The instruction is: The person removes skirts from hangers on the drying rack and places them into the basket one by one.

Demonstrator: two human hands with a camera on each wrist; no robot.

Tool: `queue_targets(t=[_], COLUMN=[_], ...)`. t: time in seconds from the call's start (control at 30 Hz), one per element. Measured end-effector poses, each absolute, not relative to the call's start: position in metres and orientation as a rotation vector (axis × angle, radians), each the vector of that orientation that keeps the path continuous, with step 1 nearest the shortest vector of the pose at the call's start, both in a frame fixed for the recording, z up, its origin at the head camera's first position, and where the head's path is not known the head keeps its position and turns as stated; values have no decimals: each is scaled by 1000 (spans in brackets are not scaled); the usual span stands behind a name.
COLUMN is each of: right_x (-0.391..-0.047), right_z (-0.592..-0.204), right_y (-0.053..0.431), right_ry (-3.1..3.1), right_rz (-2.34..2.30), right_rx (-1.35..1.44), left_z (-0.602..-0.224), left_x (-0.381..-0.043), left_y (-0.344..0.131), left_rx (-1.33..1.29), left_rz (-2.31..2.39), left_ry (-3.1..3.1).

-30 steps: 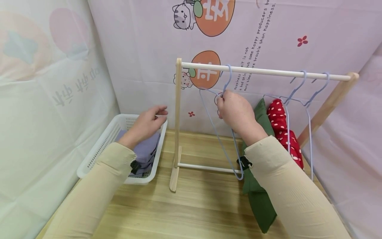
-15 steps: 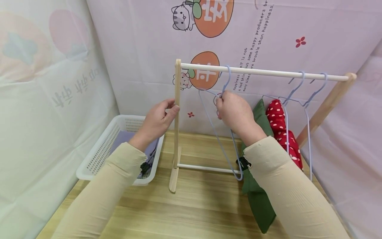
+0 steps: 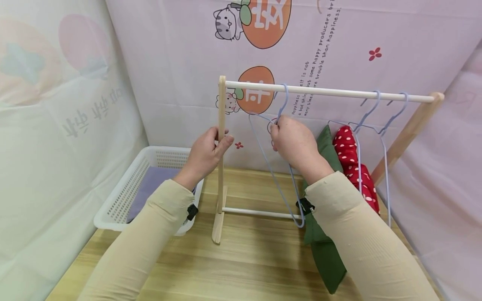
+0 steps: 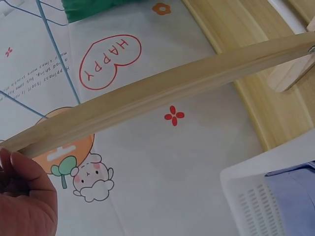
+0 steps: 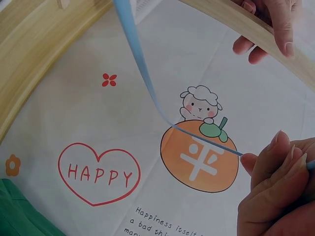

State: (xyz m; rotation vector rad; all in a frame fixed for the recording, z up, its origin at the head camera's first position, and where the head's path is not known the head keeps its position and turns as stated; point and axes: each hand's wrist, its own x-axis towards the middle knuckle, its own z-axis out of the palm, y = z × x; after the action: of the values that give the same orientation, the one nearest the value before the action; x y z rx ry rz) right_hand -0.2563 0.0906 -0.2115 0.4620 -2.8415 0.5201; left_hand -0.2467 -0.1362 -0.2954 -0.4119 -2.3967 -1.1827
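1. Evidently, the blue hanger [image 5: 140,64] is gripped just below its hook by the right hand [image 3: 295,138], whose fingers are closed around the wire neck; the hook is looped over the white top rail [image 3: 331,91], near its left end.

2. The left-hand upright post [image 3: 221,179] is held by the left hand [image 3: 205,152], with the thumb laid in front and the fingers curled behind.

3. The hanger is judged to be light, thin and fairly stiff, with a smooth coating that may be a little slippery; it is best taken by the neck, where swinging should be limited. The wooden post is likely to be rigid, and can be steadied well at mid-height.

4. To the right, two more blue hangers [image 3: 371,112] are hooked on the rail, with a green garment [image 3: 325,251] and a red dotted garment [image 3: 346,144] below; how these are attached cannot be told, as they are partly covered by the right sleeve.

5. At the left, a white basket [image 3: 173,159] with purple cloth [image 3: 152,184] in it is set on the wooden surface [image 3: 241,267]. The way between basket and hanger is crossed by the post, and the hanger's free swing may be hindered by the green garment.
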Motion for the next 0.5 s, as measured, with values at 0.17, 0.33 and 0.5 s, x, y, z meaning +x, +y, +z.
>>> queue_targets(t=[0.17, 0.33, 0.5], right_x=[-256, -255, -255], right_z=[-212, -212, -212], right_y=[90, 89, 88], right_ry=[-2841, -2837, -2842], right_rz=[542, 564, 569], right_rx=[463, 459, 461], left_z=[-298, -299, -299], left_x=[-248, -249, -248], left_y=[-135, -133, -130], left_rx=[-391, -381, -359], left_rz=[-1194, -1159, -1124], left_ry=[-2387, -2392, -2408])
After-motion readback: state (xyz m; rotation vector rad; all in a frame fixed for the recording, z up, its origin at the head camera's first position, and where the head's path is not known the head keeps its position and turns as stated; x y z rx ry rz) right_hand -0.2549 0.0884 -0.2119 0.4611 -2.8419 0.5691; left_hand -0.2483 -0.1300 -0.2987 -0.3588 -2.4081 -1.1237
